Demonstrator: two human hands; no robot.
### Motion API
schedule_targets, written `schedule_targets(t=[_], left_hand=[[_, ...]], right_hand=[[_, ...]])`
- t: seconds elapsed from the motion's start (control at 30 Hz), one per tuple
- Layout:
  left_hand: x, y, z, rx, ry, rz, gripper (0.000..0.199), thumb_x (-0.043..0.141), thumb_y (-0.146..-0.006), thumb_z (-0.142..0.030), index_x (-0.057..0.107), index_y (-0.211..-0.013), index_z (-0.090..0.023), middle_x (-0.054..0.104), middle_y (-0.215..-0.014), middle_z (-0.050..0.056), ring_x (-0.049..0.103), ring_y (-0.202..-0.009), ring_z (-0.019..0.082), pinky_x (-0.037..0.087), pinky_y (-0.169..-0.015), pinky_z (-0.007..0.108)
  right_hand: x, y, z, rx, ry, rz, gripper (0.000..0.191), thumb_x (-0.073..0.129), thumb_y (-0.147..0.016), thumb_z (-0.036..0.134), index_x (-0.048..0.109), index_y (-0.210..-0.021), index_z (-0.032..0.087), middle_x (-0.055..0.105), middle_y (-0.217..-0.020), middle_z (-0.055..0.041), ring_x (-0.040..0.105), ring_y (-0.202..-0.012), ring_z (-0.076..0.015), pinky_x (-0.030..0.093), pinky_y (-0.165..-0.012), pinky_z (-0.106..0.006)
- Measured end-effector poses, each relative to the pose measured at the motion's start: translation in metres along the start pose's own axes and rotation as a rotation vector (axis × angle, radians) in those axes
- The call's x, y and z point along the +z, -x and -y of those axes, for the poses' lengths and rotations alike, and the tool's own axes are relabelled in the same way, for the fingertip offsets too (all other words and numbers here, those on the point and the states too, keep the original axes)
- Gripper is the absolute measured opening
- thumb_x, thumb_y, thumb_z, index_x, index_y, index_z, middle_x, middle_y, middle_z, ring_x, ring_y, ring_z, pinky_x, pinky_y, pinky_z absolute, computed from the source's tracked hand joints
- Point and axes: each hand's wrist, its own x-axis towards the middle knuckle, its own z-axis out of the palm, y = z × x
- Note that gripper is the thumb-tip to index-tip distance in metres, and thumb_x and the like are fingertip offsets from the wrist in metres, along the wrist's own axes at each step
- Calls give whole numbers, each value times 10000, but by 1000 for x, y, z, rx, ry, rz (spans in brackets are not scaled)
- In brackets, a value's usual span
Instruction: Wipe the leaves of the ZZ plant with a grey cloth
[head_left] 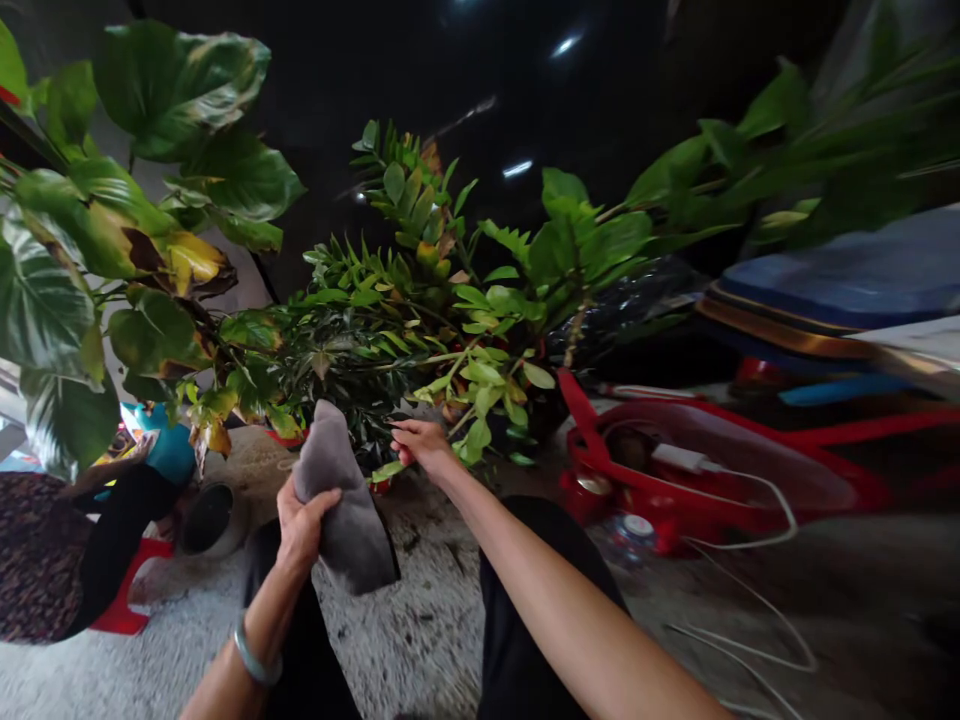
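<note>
My left hand [300,525] is closed around the side of a grey, soft-looking fabric piece [354,535], thumb on its near face. The piece is long, narrows toward the top and has a dark edge at its lower right; its exact kind does not show. A little to the right of the fabric and apart from it, my right hand [424,447] is raised with thumb and fingers pinched together. A thin dark tip seems to stick out of that pinch, too small to name. Both hands are above the floor, in front of the leafy plants [450,330].
Large-leaved plants [157,240] crowd the left. A red plastic chair [720,470] at right holds a white charger [679,458] with its cable trailing onto the concrete floor [420,640]. A blue stack [832,280] stands behind. Another person [120,530] sits at left beside a grey pot [217,520].
</note>
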Motion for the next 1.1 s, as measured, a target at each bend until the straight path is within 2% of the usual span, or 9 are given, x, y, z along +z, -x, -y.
schedule_targets(t=[0.17,0.27,0.43,0.5,0.6,0.77,0.87,1.0,1.1], left_hand=[[16,-41,-59,307,90,-202,435,889,-553,-351,736,-922,-180,735,-830,14,665,-734,184,561,-723,312],[25,-59,-63,326,-6,-32,393,864,-542,-311,747,-894,-181,737,-811,20,657,-733,195,546,-718,317],[15,-29,-14,144,-263,335,274,846,-539,-230,779,-800,-183,704,-686,26,640,-660,241,508,-604,330],[10,-14,-11,169,-242,296,315,871,-561,-256,794,-860,-197,713,-714,24,670,-707,265,531,-631,348],[16,-13,-42,335,-142,100,444,905,-562,-288,789,-985,-218,747,-826,20,707,-839,282,575,-758,376],[62,-62,-98,585,-32,-96,418,870,-632,-264,758,-1034,-253,754,-971,4,695,-954,234,561,-902,338],[77,-78,-87,500,-100,192,336,832,-611,-209,773,-941,-225,749,-873,11,688,-823,226,564,-792,330],[54,-55,-63,175,-308,725,323,835,-541,-167,812,-863,-184,741,-745,28,656,-676,241,530,-614,320],[33,-37,-77,40,-278,773,345,884,-496,-196,820,-835,-190,752,-748,41,664,-689,258,544,-618,333]], right_hand=[[3,2,1,6,6,2,64,771,-746,121,743,-804,128,619,-456,52,471,-310,-64,401,-321,-160],[6,3,2,16,1,1,96,778,-726,131,740,-815,125,622,-455,46,477,-311,-70,400,-319,-164],[4,4,3,23,-13,-8,94,710,-727,84,733,-809,125,612,-439,47,472,-307,-82,406,-322,-178],[2,4,2,21,-14,-14,95,706,-732,83,734,-809,131,613,-443,51,471,-312,-80,408,-329,-176],[-1,4,2,17,-18,-15,89,740,-734,107,735,-817,138,624,-466,52,475,-323,-72,400,-337,-168],[3,4,4,41,-23,-14,128,781,-722,138,735,-840,129,643,-486,27,492,-331,-77,433,-356,-182],[6,5,3,72,-46,-13,119,772,-723,142,713,-826,138,630,-481,32,486,-334,-86,457,-365,-205],[2,6,2,105,-93,-22,140,700,-811,184,627,-692,181,605,-477,38,510,-364,-99,466,-385,-209],[-4,6,2,126,-134,-13,202,699,-835,199,590,-665,200,610,-488,41,517,-380,-95,457,-397,-195]])
